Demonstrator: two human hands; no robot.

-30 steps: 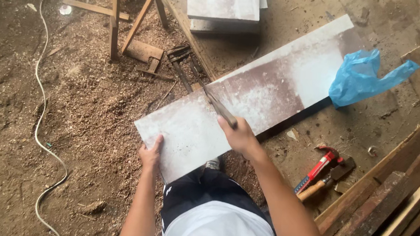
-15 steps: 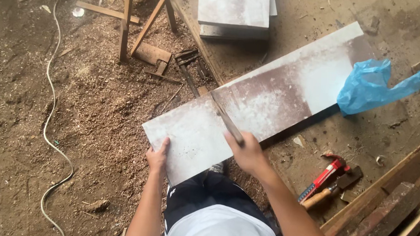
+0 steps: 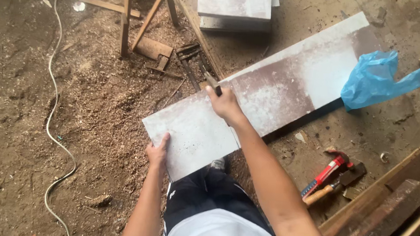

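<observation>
The long pale board (image 3: pixel 270 92) lay on the sawdust-strewn floor (image 3: pixel 89 106), pinned flat by the left hand (image 3: pixel 157 152) while a handsaw (image 3: pixel 200 71) was gripped in the right hand (image 3: pixel 224 103) at its far edge — a cut seemingly mid-stroke — steady holding needed.

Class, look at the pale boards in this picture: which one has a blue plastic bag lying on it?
The long board running diagonally across the floor: the blue bag lies at its far right end. The stacked boards at the top carry none.

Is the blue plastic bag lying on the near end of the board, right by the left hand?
No, the blue plastic bag lies at the board's far end, well away from the left hand.
</observation>
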